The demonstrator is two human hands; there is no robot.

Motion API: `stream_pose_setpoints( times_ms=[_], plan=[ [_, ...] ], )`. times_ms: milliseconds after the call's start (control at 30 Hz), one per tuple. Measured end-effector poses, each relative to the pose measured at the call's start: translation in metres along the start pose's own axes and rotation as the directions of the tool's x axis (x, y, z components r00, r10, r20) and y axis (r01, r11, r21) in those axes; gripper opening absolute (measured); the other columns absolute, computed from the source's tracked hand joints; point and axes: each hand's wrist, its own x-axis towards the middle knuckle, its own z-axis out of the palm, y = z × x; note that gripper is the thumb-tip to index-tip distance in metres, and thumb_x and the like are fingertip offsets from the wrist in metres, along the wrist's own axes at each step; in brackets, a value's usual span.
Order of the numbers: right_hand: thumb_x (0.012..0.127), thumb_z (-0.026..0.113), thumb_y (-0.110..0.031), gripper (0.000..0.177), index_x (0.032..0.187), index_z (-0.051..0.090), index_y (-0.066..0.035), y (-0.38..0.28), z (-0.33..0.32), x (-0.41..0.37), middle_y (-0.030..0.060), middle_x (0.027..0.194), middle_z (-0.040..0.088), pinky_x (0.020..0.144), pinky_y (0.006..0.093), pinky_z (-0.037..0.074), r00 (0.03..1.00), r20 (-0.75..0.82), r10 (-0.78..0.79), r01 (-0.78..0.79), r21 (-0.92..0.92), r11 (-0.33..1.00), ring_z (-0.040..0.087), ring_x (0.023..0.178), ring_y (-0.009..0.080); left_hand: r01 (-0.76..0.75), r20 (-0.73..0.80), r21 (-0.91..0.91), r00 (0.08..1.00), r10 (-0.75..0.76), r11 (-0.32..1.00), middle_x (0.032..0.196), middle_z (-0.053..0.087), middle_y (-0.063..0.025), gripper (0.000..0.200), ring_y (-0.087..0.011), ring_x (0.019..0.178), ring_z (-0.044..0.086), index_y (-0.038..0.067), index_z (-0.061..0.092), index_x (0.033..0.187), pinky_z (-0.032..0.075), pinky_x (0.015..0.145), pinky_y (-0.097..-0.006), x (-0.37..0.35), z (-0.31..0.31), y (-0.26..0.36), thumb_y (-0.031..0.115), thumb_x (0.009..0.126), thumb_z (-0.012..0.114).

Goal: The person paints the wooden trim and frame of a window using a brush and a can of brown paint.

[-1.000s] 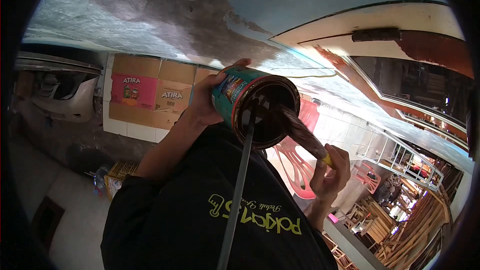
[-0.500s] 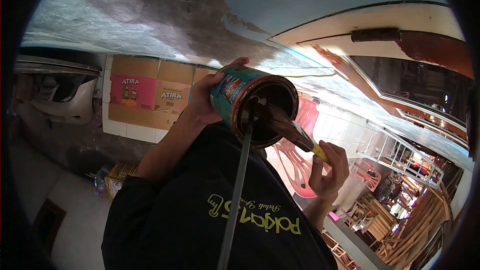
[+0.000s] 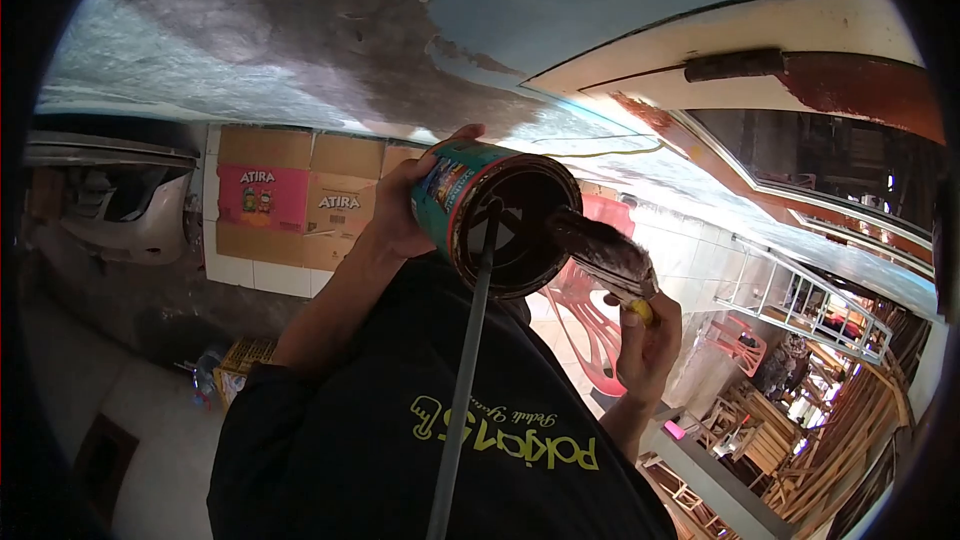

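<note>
My left hand point(image 3: 400, 200) is wrapped round a teal paint can point(image 3: 445, 190) left of centre. The can is tilted, its open mouth facing the camera and dark brown paint coating the inside. A thin grey rod point(image 3: 465, 370) runs from the can's mouth down to the bottom edge. On the right, my right hand point(image 3: 650, 340) is closed on the yellow handle of a paintbrush point(image 3: 610, 255). Its dark, paint-covered bristles are by the right rim of the can; whether they touch it I cannot tell.
A partly brown-painted frame point(image 3: 860, 95) with glass is at upper right, beside a blue and grey wall point(image 3: 250, 30). Flattened cardboard point(image 3: 340, 205) lies at left. Pink chairs point(image 3: 590, 325), a white metal rack point(image 3: 800, 300) and wood pieces point(image 3: 840, 450) stand at right.
The brush has come out of the can's mouth to its right rim, and its bristles have turned. The can has shifted slightly left with my left hand.
</note>
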Motion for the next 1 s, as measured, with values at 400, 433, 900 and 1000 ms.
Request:
stream_pose_setpoints(
  times_ms=[400,433,900,1000],
  plan=[
    [0.088,0.058,0.002,0.026,0.114,0.054,0.004,-0.002,0.001,0.002,0.0158,0.099,0.061,0.073,0.0286,0.046,0.995,-0.08,0.055,-0.047,0.099,0.994,0.058,0.081,0.0179,0.023,-0.007,-0.007,1.0,-0.023,1.0,0.132,0.052,-0.0213,0.061,-0.0324,0.119,0.056,0.006,0.03,0.144,0.048,0.1,-0.0479,0.009,-0.004,-0.003,0.028,0.091,0.052],
    [0.088,0.059,0.001,0.026,0.113,0.057,0.002,-0.008,-0.002,0.013,0.016,0.095,0.063,0.068,0.0279,0.046,0.999,0.028,0.015,-0.015,-0.015,1.0,0.058,0.078,0.0182,0.021,-0.011,-0.013,1.0,-0.021,1.0,0.132,0.052,-0.0215,0.062,-0.0326,0.119,0.056,0.006,0.03,0.144,0.048,0.1,-0.048,0.009,-0.005,-0.003,0.028,0.091,0.052],
    [0.089,0.058,0.003,0.031,0.118,0.051,0.002,-0.007,-0.006,0.012,0.0161,0.11,0.056,0.086,0.0298,0.047,0.991,-0.118,0.064,-0.05,0.12,0.991,0.057,0.095,0.0201,0.04,0.016,-0.044,0.999,-0.039,0.998,0.132,0.052,-0.0227,0.065,-0.0341,0.12,0.056,0.006,0.026,0.147,0.047,0.1,-0.0485,0.023,-0.005,-0.006,0.029,0.092,0.051],
    [0.091,0.055,0.003,0.031,0.121,0.048,0.003,-0.004,-0.01,0.016,0.0151,0.115,0.052,0.092,0.0307,0.044,0.987,-0.149,0.062,-0.051,0.079,0.996,0.055,0.1,0.0196,0.037,0.023,-0.048,0.999,-0.036,0.998,0.132,0.052,-0.0223,0.066,-0.0342,0.12,0.056,0.006,0.025,0.147,0.047,0.101,-0.0488,0.022,-0.01,-0.006,0.03,0.091,0.052]
  ],
)
